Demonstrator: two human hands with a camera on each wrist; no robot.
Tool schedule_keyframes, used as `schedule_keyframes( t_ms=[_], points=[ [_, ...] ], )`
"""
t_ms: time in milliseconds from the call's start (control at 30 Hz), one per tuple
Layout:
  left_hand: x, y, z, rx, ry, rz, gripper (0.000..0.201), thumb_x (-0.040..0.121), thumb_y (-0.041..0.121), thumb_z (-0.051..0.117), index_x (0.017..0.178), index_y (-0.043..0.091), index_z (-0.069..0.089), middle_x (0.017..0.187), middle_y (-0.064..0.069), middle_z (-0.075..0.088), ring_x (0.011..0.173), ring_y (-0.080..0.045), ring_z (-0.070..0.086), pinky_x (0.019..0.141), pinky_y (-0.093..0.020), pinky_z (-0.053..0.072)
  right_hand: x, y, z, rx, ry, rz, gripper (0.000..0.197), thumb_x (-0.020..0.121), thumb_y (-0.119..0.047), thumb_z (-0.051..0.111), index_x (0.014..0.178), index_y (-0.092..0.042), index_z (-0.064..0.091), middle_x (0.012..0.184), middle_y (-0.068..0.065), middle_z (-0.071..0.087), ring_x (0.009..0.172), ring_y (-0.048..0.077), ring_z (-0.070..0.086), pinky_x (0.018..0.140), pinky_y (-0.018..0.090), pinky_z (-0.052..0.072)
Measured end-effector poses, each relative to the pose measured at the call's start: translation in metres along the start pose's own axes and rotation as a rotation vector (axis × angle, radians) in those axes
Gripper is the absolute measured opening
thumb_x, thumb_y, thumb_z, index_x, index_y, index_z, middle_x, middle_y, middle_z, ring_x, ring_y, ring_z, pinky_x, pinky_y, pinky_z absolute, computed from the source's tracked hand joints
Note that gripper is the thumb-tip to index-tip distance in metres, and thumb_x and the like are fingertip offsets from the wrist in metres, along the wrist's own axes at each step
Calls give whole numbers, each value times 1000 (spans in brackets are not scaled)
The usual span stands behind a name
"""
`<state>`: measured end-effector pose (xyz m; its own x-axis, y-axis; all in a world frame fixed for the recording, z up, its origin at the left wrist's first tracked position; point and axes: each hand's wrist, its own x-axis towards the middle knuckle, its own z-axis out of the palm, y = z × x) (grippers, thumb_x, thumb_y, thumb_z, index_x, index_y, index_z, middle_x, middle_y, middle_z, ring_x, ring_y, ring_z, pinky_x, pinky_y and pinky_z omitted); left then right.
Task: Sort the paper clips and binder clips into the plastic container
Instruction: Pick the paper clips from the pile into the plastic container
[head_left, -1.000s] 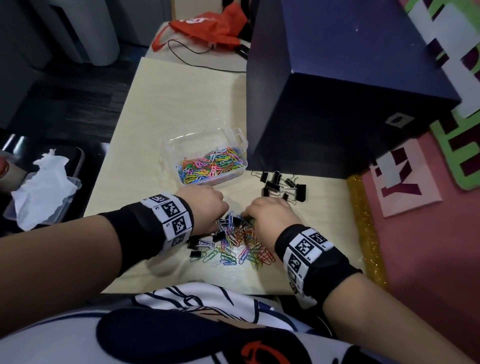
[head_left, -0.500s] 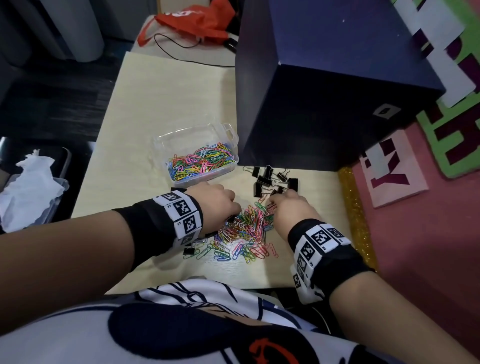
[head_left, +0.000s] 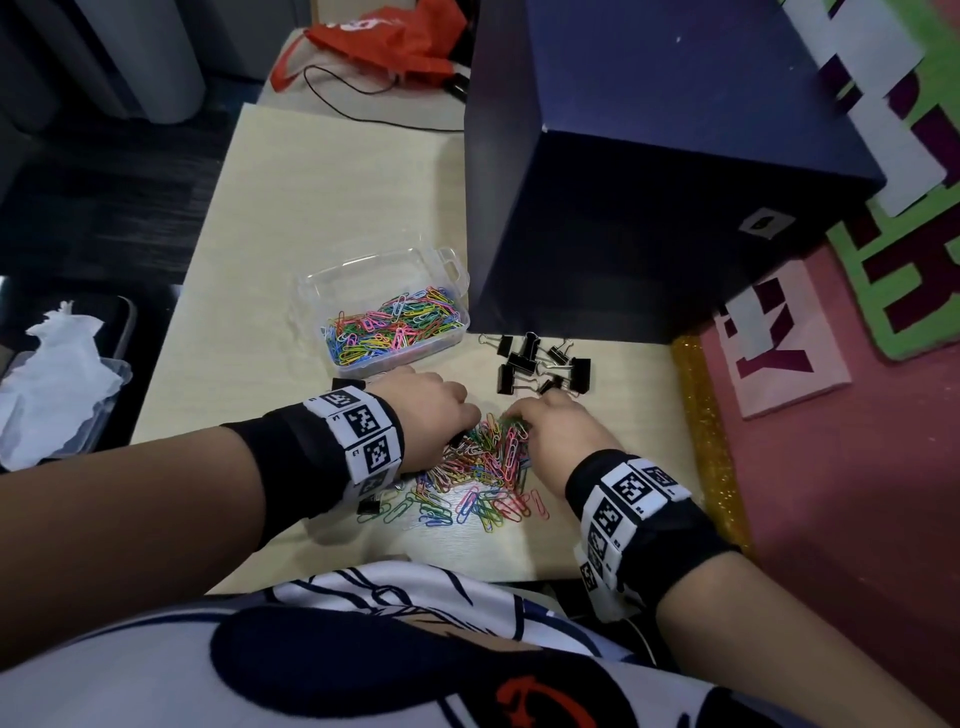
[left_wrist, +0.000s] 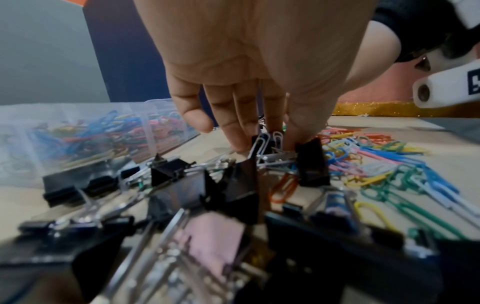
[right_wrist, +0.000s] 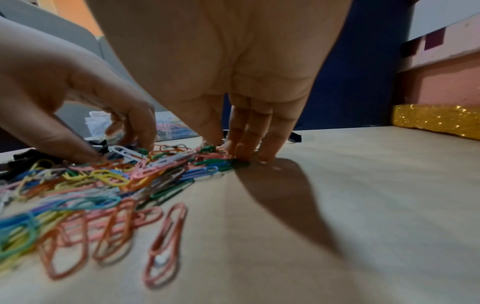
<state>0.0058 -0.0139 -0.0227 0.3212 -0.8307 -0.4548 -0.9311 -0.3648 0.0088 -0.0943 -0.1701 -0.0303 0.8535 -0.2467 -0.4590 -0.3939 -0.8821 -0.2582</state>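
Paper clips (head_left: 480, 470) partly sorted: plastic container (head_left: 382, 325) holds a coloured layer, a loose pile sits just in front of it on the table (head_left: 322, 208). Binder clips (head_left: 540, 364) right of the container, none visibly inside. Left hand (head_left: 423, 415) pinches a binder clip (left_wrist: 265, 142); right hand (head_left: 558, 431), fingers straight, presses the pile edge.

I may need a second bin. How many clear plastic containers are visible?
2. A container on the table holds paper clips; a tub left of the table holds tissue. Others may be hidden.

Loose clips (head_left: 480, 470) – half-filled container (head_left: 382, 306)
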Motion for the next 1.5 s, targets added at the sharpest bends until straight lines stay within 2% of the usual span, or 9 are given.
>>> schedule_keyframes(
  t_ms=[100,233,333,533,700,867,1200,1367,1500],
  points=[
    [1,0,-1,1,3,-36,35,88,29,54,121,19,49,110,-4,54,101,-27,55,78,-40,44,1,-1,-3,31,11,5,44,86,0,43,115,-28,59,118,3,48,106,24,54,89,35,50],
    [0,-2,-1,-14,48,-60,36,88,32,54,119,17,46,110,-6,54,101,-28,55,81,-40,44,3,2,-8,18,56,112,35,87,-2,47,118,-17,55,126,6,45,104,25,56,83,26,44],
    [-2,-4,-1,-37,51,-55,41,85,34,55,123,20,44,113,-5,52,103,-27,53,88,-43,46,5,-1,-8,2,-57,139,37,85,0,49,117,-16,56,132,6,43,110,25,54,92,28,45],
    [-4,-6,0,-43,-11,-81,37,86,28,54,122,20,47,109,-4,55,100,-28,57,78,-40,43,2,-18,-2,50,91,-26,22,90,-15,48,105,-21,63,117,2,52,104,22,56,90,30,47],
    [-5,-5,3,-34,90,-119,34,88,33,52,116,16,49,111,-5,59,102,-28,58,72,-34,38,5,-34,3,110,98,-111,22,89,-20,54,108,-19,64,112,5,55,103,23,57,90,31,46],
    [-8,-11,-2,-141,183,-141,32,88,26,49,117,11,48,110,-8,59,100,-29,58,77,-37,46,9,-39,3,173,79,-80,32,93,-36,52,120,-23,61,115,6,58,105,23,57,89,28,44],
    [-11,-15,5,-493,345,-117,26,88,22,56,113,18,53,107,-1,60,98,-23,57,76,-29,42,10,-40,0,184,80,-92,25,89,-31,60,111,-19,65,107,4,59,98,21,58,80,26,43],
    [-13,-25,8,-403,250,-110,13,81,20,58,94,22,60,101,1,57,97,-22,57,76,-27,45,14,-33,-4,197,195,-5,20,87,-37,59,96,-19,61,99,2,58,90,22,57,75,27,43],
    [-19,-30,6,-301,162,-73,19,78,29,62,97,27,61,104,4,53,101,-19,54,80,-36,51,16,-27,-13,247,268,51,20,85,-37,59,87,-17,59,92,1,59,86,21,55,70,26,39]
  ],
)
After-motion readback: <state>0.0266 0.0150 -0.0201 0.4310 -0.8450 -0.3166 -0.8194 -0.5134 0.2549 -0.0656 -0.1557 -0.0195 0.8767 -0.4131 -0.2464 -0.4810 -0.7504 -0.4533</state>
